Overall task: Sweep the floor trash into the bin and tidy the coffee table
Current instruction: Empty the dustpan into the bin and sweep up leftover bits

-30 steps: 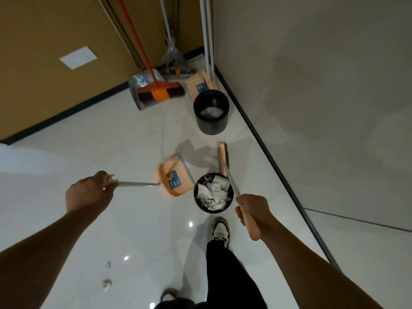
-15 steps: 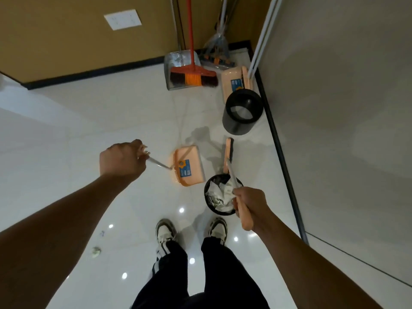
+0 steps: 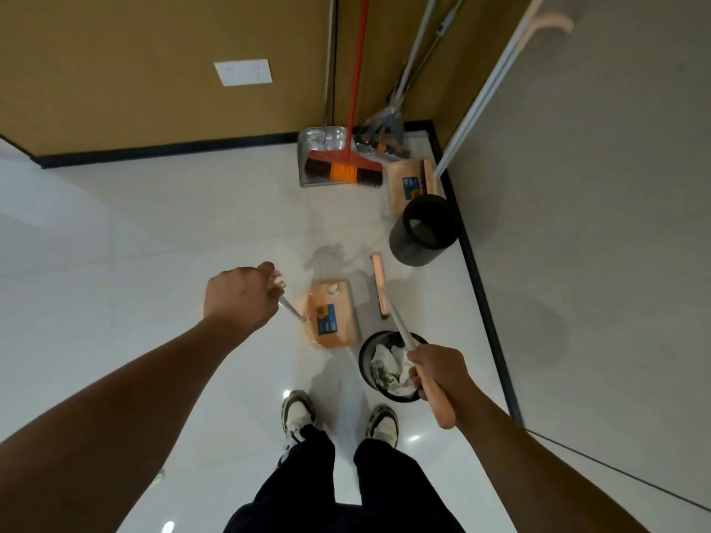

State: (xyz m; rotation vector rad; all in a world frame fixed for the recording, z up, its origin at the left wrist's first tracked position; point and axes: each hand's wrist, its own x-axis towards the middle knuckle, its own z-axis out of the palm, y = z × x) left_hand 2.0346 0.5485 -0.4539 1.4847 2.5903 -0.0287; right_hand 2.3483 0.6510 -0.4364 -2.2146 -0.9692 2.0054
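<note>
Hands work at frame centre: left hand (image 3: 240, 292) has a closed grip on the dustpan (image 3: 332, 314) handle, right hand (image 3: 436, 373) on the broom (image 3: 379, 286) handle. Both tools hang beside the paper-filled bin (image 3: 388, 365) at lower centre, apparently after emptying.

Glossy white tiled floor (image 3: 134, 244), ochre wall (image 3: 115, 51), black skirting (image 3: 173, 150)
</note>
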